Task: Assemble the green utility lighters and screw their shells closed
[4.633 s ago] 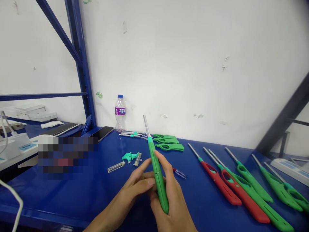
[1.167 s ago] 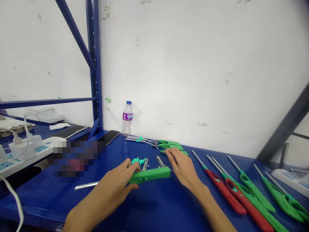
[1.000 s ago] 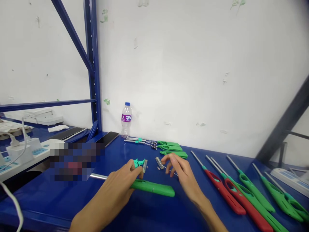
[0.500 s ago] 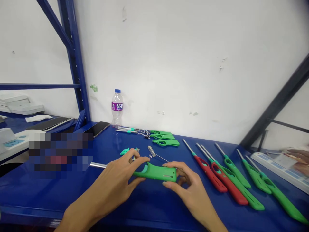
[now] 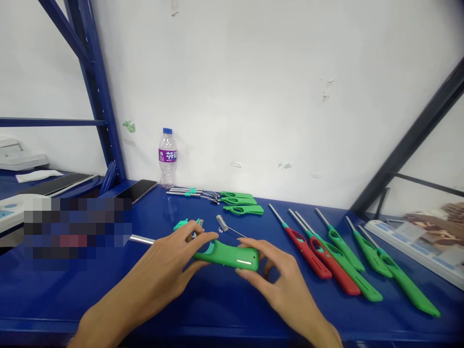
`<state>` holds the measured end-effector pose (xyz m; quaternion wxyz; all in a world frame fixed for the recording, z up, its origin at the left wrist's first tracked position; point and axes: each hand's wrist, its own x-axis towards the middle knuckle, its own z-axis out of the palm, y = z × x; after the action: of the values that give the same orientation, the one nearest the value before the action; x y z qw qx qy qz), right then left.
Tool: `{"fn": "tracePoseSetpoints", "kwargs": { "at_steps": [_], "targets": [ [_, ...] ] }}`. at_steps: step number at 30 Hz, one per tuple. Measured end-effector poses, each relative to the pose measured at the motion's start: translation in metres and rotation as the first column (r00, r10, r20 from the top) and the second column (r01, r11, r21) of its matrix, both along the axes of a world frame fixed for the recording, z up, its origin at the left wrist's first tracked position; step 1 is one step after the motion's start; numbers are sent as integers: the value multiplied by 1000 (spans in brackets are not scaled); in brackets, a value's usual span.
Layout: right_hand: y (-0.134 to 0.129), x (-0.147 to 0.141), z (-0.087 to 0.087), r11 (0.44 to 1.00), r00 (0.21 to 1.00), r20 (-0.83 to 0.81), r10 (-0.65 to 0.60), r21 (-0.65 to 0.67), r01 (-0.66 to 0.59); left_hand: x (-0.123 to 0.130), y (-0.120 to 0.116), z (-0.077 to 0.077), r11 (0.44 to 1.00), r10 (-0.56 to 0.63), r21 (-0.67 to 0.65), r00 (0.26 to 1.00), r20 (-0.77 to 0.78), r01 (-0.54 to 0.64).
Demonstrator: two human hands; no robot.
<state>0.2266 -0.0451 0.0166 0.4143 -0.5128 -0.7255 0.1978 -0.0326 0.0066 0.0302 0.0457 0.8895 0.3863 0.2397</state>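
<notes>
Between my two hands is a green long-nosed lighter [image 5: 232,257], held level above the blue table. My left hand [image 5: 174,266] grips it around the trigger end, fingers above and thumb below; its metal tube sticks out to the left past the wrist. At the other end, my right hand [image 5: 273,270] pinches the tip of the handle between thumb and fingers. Just beyond lie a small clear part with a thin wire [image 5: 222,223] and some teal plastic pieces [image 5: 181,224], partly hidden by my left hand.
Several green and red lighters [image 5: 335,266] lie slanted on the right. Green handle shells [image 5: 241,202] and metal tubes [image 5: 186,192] lie by the wall, near a plastic bottle [image 5: 167,159]. A phone [image 5: 143,190] rests left, a power strip [image 5: 409,249] far right.
The whole scene has shifted slightly left in view as the camera turned. Both hands keep the same hold on the green lighter, whose slot now shows brighter.
</notes>
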Motion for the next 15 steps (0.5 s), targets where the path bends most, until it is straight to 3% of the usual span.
{"fn": "tracePoseSetpoints", "kwargs": {
  "at_steps": [3, 6, 8, 11, 13, 15],
  "targets": [
    [-2, 13, 10, 996, 997, 76, -29, 92, 22, 3, 2, -2, 987, -10, 160, 999, 36, 4],
    [-8, 41, 25, 929, 960, 56, -273, 275, 249, 3, 2, 1, 961, 24, 272, 995, 102, -51],
    [-16, 67, 36, 826, 869, 22, -495, 323, 462, 1, 2, 1, 964, 34, 257, 993, 111, -62],
    [-31, 109, 48, 565, 585, 47, -810, 334, 755, -1, 5, -2, 985, 10, 173, 998, 70, -22],
    [-42, 137, 52, 436, 424, 114, -898, 342, 833, 1, 8, -7, 992, -35, 123, 998, 52, 28],
    [-53, 165, 53, 355, 307, 187, -933, 347, 868, 6, 11, -13, 992, -78, 108, 995, 57, 72]
  ]
}}
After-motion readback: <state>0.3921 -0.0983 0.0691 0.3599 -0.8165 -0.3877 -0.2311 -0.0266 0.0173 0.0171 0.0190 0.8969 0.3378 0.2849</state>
